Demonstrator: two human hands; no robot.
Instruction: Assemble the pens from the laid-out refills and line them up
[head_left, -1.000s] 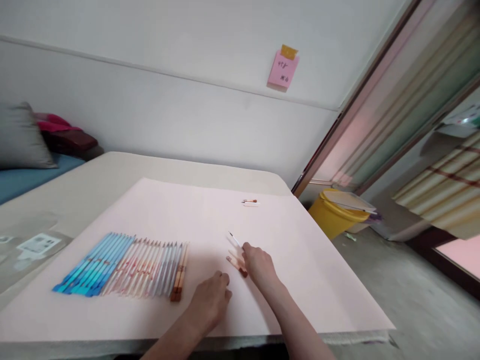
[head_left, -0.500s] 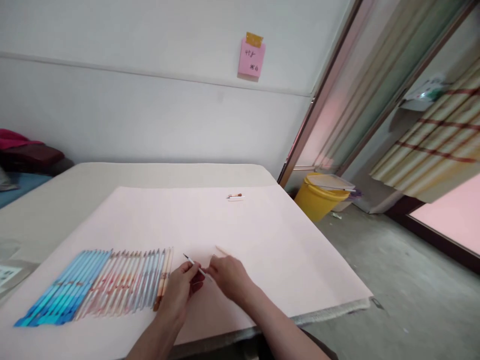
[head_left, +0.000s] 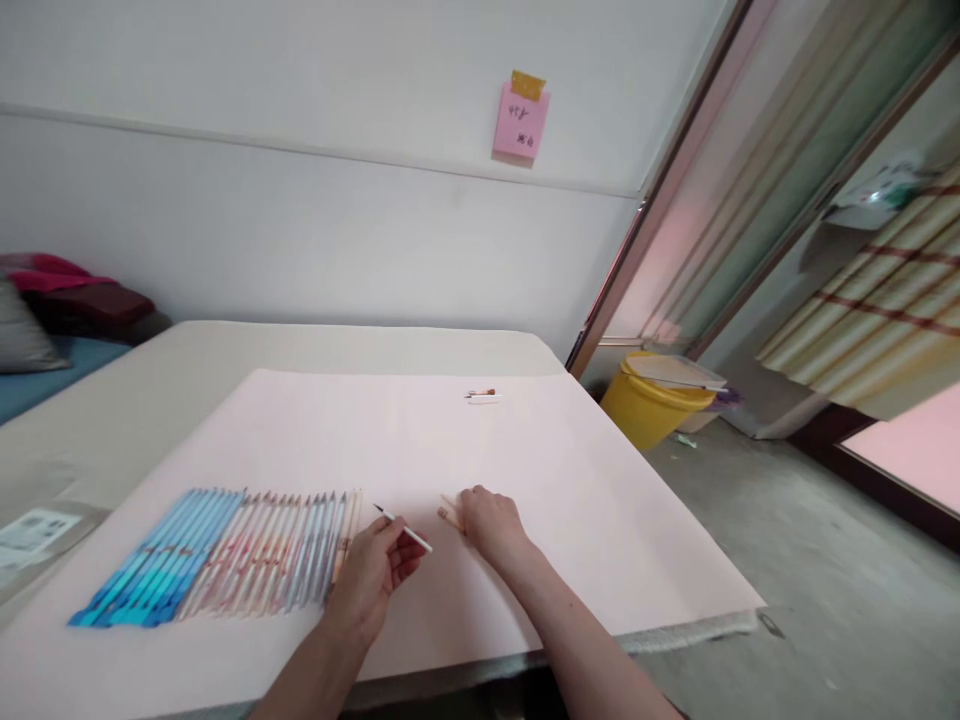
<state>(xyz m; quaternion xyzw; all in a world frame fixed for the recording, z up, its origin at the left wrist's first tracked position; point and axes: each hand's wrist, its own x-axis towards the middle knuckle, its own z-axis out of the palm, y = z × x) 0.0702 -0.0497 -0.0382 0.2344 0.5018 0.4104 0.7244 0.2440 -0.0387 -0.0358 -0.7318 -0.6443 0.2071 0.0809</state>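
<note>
A slim white pen [head_left: 411,535] with a dark pointed tip is pinched in my left hand [head_left: 375,570], slanting tip up and to the left. My right hand [head_left: 495,525] is closed just to the right, its knuckles up and its fingertips hidden. Pale tan pen pieces [head_left: 450,516], one with a small brown mark, stick out from under its fingers at the left. Close to my left wrist lies a row of pens: tan ones [head_left: 346,530] at the right end, then grey-blue, pinkish [head_left: 244,560] and bright blue ones [head_left: 161,560].
A pink sheet [head_left: 600,520] covers much of the pale table [head_left: 360,345]. Small pen parts [head_left: 484,397] lie near its far edge. A clear packet [head_left: 45,535] with a label is at the left. Beyond the table's right side stands a yellow bin [head_left: 645,410].
My right hand has moved right, away from the white pen, and now covers the tan pieces. My left hand still holds the white pen. The view has shifted slightly left.
</note>
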